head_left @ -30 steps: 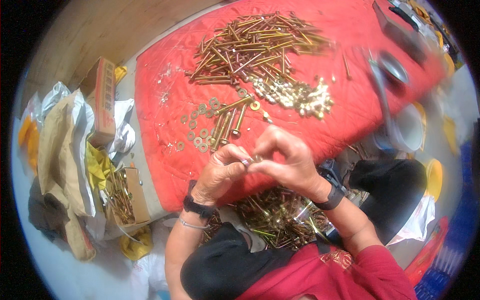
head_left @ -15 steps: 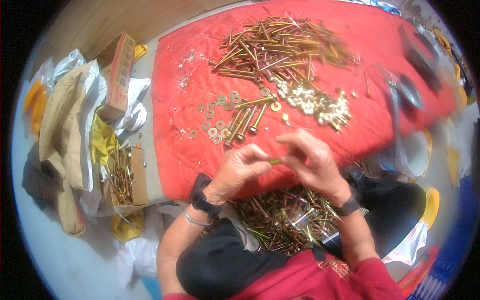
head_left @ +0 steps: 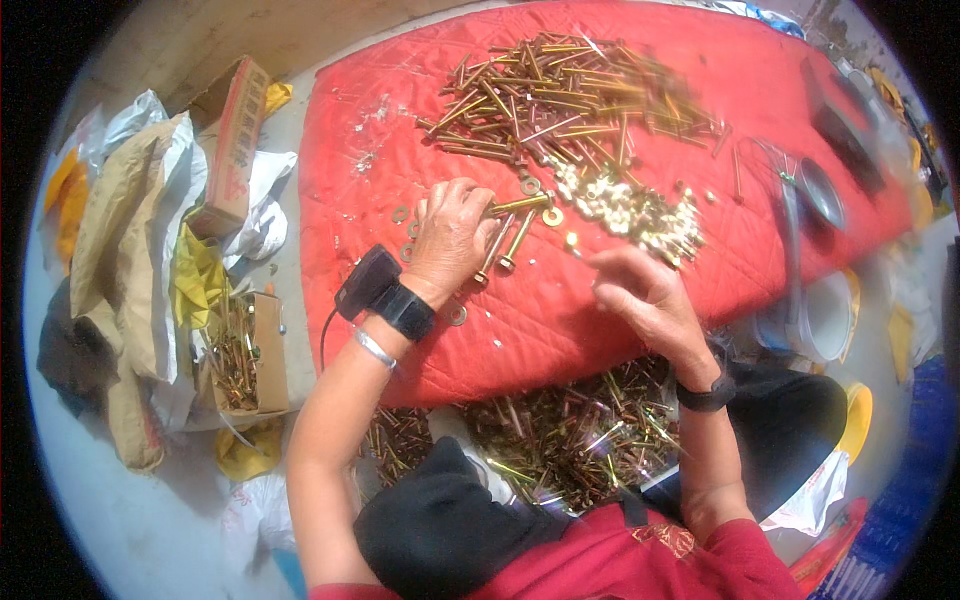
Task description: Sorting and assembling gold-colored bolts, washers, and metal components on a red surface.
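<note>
1. Gold bolts (head_left: 517,241) lie just right of the left hand (head_left: 452,236), the nearer one; its grip is hidden.
2. Two slant, heads toward the person.
3. Right hand (head_left: 645,297): curled; cannot tell whether pinching anything.
4. Nuts (head_left: 622,206), then piled bolts (head_left: 540,100), beyond.

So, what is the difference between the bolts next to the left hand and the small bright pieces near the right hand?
Shape: the bolts are long rods; the small bright pieces are short and chunky.
Number: only a few bolts show there, while the bright pieces form a crowded heap.
Cover: the left hand partly hides the bolts; no hand covers the bright pieces.
Both look metallic and lie on the red cloth.
</note>
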Motion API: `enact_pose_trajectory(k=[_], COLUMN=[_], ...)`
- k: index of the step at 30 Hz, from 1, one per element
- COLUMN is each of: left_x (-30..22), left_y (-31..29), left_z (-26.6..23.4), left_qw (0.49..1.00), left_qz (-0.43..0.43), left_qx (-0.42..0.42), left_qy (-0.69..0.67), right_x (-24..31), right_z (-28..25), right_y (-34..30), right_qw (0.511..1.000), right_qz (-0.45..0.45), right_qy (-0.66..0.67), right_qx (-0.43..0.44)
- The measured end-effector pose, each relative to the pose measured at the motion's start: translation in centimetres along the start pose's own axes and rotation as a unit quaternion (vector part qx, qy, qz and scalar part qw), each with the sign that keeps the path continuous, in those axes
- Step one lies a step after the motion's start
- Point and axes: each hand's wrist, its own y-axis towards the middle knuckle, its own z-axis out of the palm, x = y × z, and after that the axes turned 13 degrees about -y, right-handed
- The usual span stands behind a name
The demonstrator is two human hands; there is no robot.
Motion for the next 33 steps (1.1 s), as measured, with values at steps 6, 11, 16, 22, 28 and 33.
enact_pose_trajectory(k=[6,11,16,22,28,33], left_x=[0.3,-1.9,-5.6,-7.0,-8.5,-8.6], left_y=[0.2,0.4,0.1,-2.4,-3.4,-4.0], left_z=[0.0,-1.6,-3.1,-3.9,-4.4,-4.3], left_qw=[0.999,0.965,0.739,0.868,0.881,0.877], left_qz=[0.029,-0.073,-0.235,-0.077,-0.094,-0.11], left_qx=[0.021,-0.028,-0.079,-0.022,0.038,0.071], left_qy=[0.021,-0.25,-0.626,-0.491,-0.461,-0.462], right_x=[-0.6,-0.8,-0.4,2.4,5.2,5.4], right_z=[-0.2,0.1,0.9,2.3,3.5,3.8], right_y=[0.0,0.0,-0.3,-0.4,-0.5,-0.2], right_qw=[1.0,1.0,1.0,0.985,0.942,0.888], right_qz=[0.011,0.008,-0.01,-0.137,-0.286,-0.36], right_qy=[-0.027,0.001,0.009,-0.025,-0.07,-0.24], right_qx=[-0.003,-0.017,-0.024,-0.104,-0.16,-0.155])
